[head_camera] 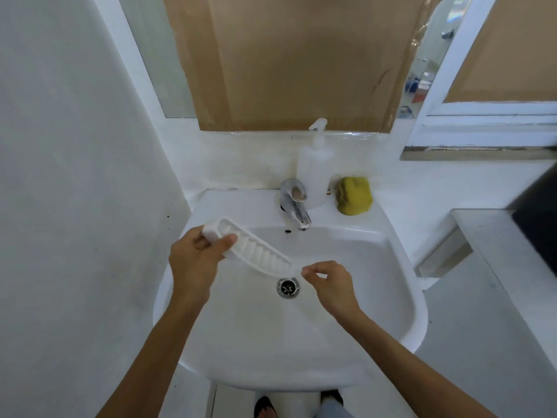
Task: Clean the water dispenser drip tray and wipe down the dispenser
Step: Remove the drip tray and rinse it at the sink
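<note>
Head view: left hand (193, 260) grips drip tray (256, 251) over sink (401, 297) (tilted); right hand (328, 285) loosely curled, empty.

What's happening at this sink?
A person stands at a white sink, holding a white ridged drip tray over the basin. The left hand grips one end of the tray, which slants down toward the drain. The right hand hovers near the tray's lower end, fingers loosely curled, holding nothing. A yellow sponge and a pump bottle sit behind the tap.

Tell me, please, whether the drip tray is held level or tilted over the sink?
Tilted: the left hand grips the drip tray by its raised end, and its other end slopes down toward the drain.
</note>
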